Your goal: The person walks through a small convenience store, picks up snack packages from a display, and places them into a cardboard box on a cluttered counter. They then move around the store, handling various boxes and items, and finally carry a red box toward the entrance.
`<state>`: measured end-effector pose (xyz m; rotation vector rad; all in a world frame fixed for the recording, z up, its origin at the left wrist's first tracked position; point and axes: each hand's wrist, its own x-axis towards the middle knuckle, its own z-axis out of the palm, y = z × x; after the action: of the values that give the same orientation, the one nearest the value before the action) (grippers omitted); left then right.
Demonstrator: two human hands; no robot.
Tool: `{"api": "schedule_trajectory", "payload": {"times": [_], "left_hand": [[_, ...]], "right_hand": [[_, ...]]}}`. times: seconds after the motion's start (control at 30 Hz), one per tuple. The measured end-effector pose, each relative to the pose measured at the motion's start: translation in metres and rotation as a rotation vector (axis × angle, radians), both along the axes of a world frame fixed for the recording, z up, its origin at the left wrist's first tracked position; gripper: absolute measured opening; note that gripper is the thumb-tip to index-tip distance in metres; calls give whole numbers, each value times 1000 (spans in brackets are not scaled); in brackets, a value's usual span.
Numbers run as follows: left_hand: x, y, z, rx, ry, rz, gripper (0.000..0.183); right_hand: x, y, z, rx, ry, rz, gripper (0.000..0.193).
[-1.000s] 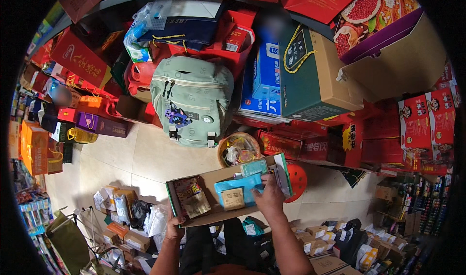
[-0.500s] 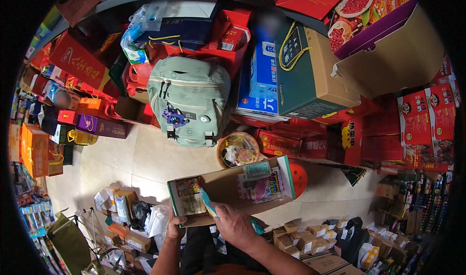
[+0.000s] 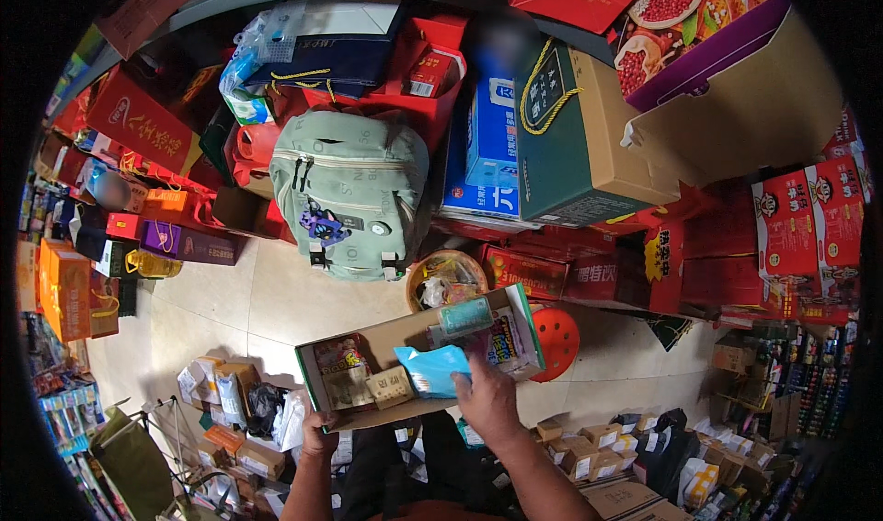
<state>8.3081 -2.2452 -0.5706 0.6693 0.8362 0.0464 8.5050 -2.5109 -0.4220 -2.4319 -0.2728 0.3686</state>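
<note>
An open, long cardboard box (image 3: 382,330) is tilted in front of me. My left hand (image 3: 318,435) grips its near left corner. With my right hand (image 3: 489,400) I pinch the right end of a bright blue packet (image 3: 428,371), held low over the box's middle. Left of it in the box lie a small cream block-like pack (image 3: 390,388) and a colourful packet (image 3: 341,363). A clear-topped teal case (image 3: 466,317) rests against the far side, beside a purple and pink packet (image 3: 501,342) that my right fingers partly cover.
Beyond the box stand a round waste bin (image 3: 449,282) and a red stool (image 3: 556,344). A pale green backpack (image 3: 351,194) sits among stacked gift boxes (image 3: 575,144). Small parcels (image 3: 589,457) lie near me on the right, and wrapped parcels (image 3: 230,388) on the left.
My right hand has moved right with the blue packet, which now lies flatter across the box's middle. The cream pack has come into sight. The box has shifted slightly left.
</note>
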Motion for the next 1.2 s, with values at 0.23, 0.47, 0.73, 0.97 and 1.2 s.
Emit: {"api": "schedule_trajectory", "payload": {"times": [0.23,0.47,0.73,0.97,1.2], "left_hand": [[18,2,18,0,-52,-23,70],[23,-7,19,10,-12,-5,67],[31,-20,24,-14,65,40,68],[32,-23,43,6,44,34,76],[36,-20,107,-3,-34,119,71]], "right_hand": [[32,-22,-10,-299,-90,-88,40],[36,-18,-22,-405,-27,27,45],[33,-7,-20,-376,133,-40,43],[47,-5,17,-280,-8,-187,45],[23,50,71,144,-234,389,35]]}}
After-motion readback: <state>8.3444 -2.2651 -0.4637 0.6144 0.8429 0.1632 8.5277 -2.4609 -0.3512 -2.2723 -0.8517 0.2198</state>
